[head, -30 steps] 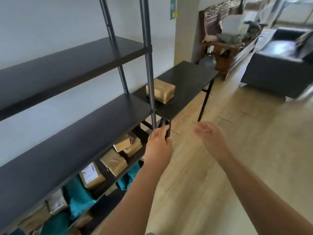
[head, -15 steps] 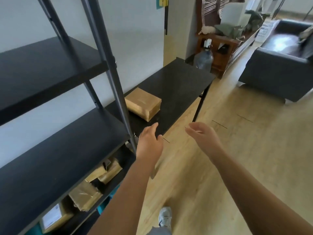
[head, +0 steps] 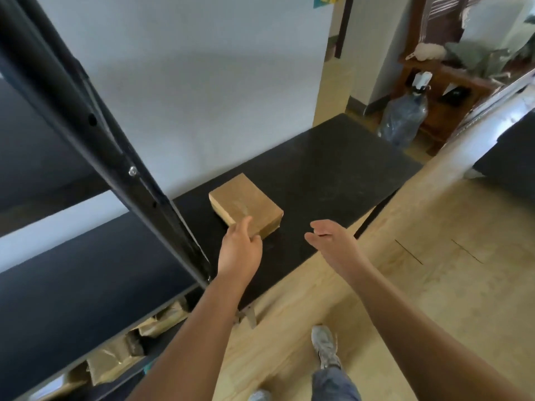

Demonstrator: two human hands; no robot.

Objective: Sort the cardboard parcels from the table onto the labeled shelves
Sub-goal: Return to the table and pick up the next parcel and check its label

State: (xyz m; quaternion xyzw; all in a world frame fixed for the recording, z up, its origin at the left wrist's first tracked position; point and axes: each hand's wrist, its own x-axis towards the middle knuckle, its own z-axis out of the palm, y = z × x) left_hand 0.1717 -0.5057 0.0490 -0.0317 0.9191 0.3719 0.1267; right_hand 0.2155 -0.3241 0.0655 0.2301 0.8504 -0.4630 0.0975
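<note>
Parcels (head: 110, 363) wrapped in brown paper, seen nearest the camera at lower left, lie on a low level of the shelving beneath a broad black shelf (head: 72, 299); their labels are too blurred to read. Below, at the bottom edge, a grey shoe (head: 325, 347) and a denim trouser leg stand on the pale wooden floor (head: 434, 285). Both forearms extend forward from the lower edge. Left hand (head: 240, 250) rests against the near corner of a single cardboard parcel (head: 246, 202), thumb laid on the top face and the fingers curled at the near side; whether they are clamped on it cannot be told. Right hand (head: 333, 241) hovers just right of the parcel, apart from it, palm turned inward and fingers spread and empty. The cardboard parcel sits flat on the black worktop (head: 333, 175), towards its left end and near the diagonal black upright (head: 95, 134) of the shelving. Beyond the worktop rises a plain white wall (head: 202, 82). Farther right, a large clear water bottle (head: 404, 117) stands on the floor beside a wooden cabinet (head: 440, 91), and part of a dark sofa (head: 509, 163) appears at the right edge.
</note>
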